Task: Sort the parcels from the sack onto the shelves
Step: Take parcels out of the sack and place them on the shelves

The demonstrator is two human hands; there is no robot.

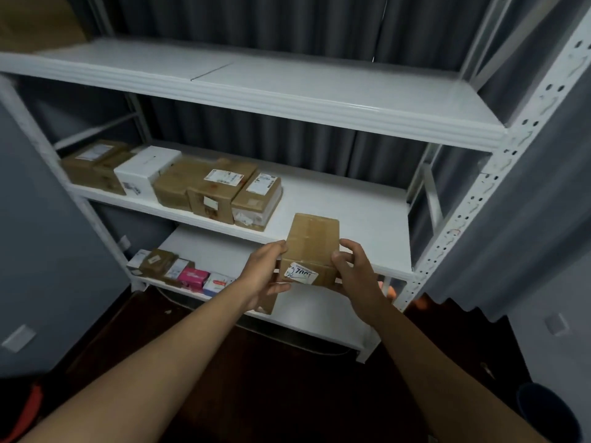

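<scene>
While we stood in front of the white shelf rack (454,225), we held one brown box (311,249) up with both hands, out in front of the middle shelf (351,203) near its front edge. Our left hand (267,271) gripped the left side of the box, with the thumb up by the top edge and the fingers curled under it. Our right hand (351,270) gripped the right side, with the thumb pressed on the near face. The box had a white sticker (300,274) on the face turned to us, with dark writing we could not read well. On the middle shelf, off to the left, a row of parcels (179,183) sat close together, most of them brown and one white box (147,174) among them. On the bottom shelf (313,311), at its left end, small packs (179,271) lay side by side, one of them pink (193,276). The top shelf (287,87) was white too, and grey curtains (271,30) hung behind the rack
</scene>
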